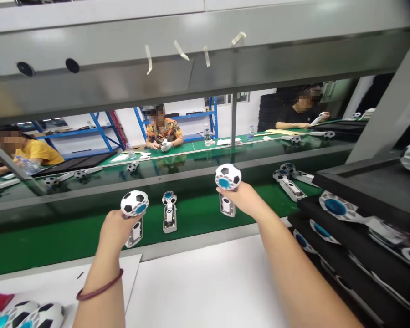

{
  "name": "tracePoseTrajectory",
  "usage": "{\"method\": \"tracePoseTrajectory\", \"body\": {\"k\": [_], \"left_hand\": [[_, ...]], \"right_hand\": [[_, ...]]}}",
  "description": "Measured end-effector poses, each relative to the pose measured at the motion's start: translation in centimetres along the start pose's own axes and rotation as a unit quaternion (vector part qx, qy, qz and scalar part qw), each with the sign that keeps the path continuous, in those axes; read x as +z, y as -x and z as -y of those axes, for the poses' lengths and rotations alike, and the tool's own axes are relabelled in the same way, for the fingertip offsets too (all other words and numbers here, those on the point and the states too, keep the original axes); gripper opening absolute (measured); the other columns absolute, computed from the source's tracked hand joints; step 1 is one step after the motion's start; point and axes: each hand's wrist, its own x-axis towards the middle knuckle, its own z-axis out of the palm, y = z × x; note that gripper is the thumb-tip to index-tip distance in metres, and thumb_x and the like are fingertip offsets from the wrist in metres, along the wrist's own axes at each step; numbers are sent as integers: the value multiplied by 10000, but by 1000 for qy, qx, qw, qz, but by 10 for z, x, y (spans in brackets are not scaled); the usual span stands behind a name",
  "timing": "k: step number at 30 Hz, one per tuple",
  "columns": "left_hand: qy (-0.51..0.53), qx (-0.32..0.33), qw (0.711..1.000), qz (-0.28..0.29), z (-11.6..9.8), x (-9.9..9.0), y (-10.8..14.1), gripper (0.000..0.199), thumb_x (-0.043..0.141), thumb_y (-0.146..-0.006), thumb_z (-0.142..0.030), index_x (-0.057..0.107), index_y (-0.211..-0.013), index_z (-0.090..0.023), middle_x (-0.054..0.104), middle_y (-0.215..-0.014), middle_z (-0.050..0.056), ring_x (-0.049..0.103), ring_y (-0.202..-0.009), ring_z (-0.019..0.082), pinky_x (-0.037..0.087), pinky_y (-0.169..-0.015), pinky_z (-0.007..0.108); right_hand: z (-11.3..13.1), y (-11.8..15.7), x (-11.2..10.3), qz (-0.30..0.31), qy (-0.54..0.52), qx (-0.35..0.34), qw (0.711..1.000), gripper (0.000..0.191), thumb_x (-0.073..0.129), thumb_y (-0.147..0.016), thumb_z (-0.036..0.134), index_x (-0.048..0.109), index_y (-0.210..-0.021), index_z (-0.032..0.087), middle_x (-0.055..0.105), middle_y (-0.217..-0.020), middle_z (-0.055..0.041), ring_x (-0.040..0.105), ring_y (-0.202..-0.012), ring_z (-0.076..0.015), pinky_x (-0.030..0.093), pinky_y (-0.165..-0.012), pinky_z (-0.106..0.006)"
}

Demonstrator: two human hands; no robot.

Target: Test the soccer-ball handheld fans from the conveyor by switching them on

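My left hand [113, 230] is closed around a white device with a soccer-ball head [134, 202], black patches and a blue disc; its flat handle hangs below my fingers over the green belt. Over the belt further right, my right hand [245, 198] grips a similar soccer-ball device [228, 176], its handle also pointing down. Fingers of both hands are partly hidden behind the balls. Between my hands, another such device [170, 217] lies on the green belt [194, 207] with its handle's inner parts exposed.
Black trays [351, 255] holding more devices are stacked at right. Soccer-ball heads [43, 315] lie at lower left, near a white work surface [198, 282]. Several devices [291, 186] rest on the belt at right. A metal beam [191, 68] crosses above; co-workers sit opposite.
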Motion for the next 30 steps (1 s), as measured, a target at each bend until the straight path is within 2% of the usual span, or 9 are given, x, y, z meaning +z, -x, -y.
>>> {"method": "tracePoseTrajectory", "body": {"k": [2,4,7,9,13,19,23,28,30], "left_hand": [[-7,-16,1000,12,7,17,-2,283,632,-642,-390,658,-714,-118,595,-706,97,585,-761,300,461,-677,362],[3,-32,999,-13,13,26,0,427,607,-676,-374,612,-1006,-102,583,-860,124,548,-927,316,457,-765,385],[54,-17,989,-137,12,31,6,693,585,-712,-309,323,-1327,-126,437,-1168,171,501,-1031,271,433,-868,389],[73,36,978,-191,3,36,10,632,536,-749,-265,322,-1326,-125,367,-1232,184,483,-1057,259,409,-911,388],[65,141,988,-23,-21,74,28,399,471,-804,-265,501,-1179,-133,501,-1109,150,437,-1123,280,351,-965,423],[79,166,979,82,-32,140,63,485,579,-699,-131,534,-1181,-162,492,-1129,176,477,-1081,330,374,-919,468],[128,142,979,73,-33,137,73,472,447,-750,-96,475,-1220,-130,427,-1182,180,527,-1014,268,439,-862,410],[217,180,957,67,-45,126,104,460,396,-788,-107,420,-1246,-149,405,-1221,126,435,-1144,201,402,-948,328],[271,209,936,78,-50,124,118,465,386,-805,-121,387,-1266,-178,400,-1233,120,424,-1151,203,413,-941,351]], "right_hand": [[-20,-12,15,11,32,25,999,300,626,-693,428,659,-850,174,665,-854,-59,614,-820,-244,463,-695,-305],[-36,-21,25,-5,47,42,998,387,621,-701,398,621,-1010,165,650,-936,-80,601,-877,-256,457,-749,-328],[-50,-29,30,-83,17,49,995,716,589,-725,331,292,-1353,160,482,-1240,-142,549,-1026,-257,433,-854,-352],[-50,-31,29,-139,-31,35,989,786,553,-746,334,145,-1400,178,355,-1342,-154,502,-1108,-249,419,-899,-350],[-36,-26,26,-160,-89,-22,983,680,515,-766,370,231,-1368,234,376,-1324,-114,446,-1173,-229,401,-939,-357],[-9,-9,28,-66,-99,-30,992,487,475,-792,375,408,-1260,260,414,-1304,-79,497,-1108,-216,437,-888,-355],[-5,-1,35,20,-42,-37,998,463,468,-811,343,411,-1263,265,460,-1257,-78,546,-1025,-193,462,-786,-297],[-19,3,51,235,59,19,970,644,395,-825,172,130,-1391,328,613,-889,-17,606,-606,-111,403,-546,-200],[-24,4,53,248,136,9,959,684,407,-803,138,120,-1397,320,615,-834,-17,577,-563,-110,372,-532,-193]]}}
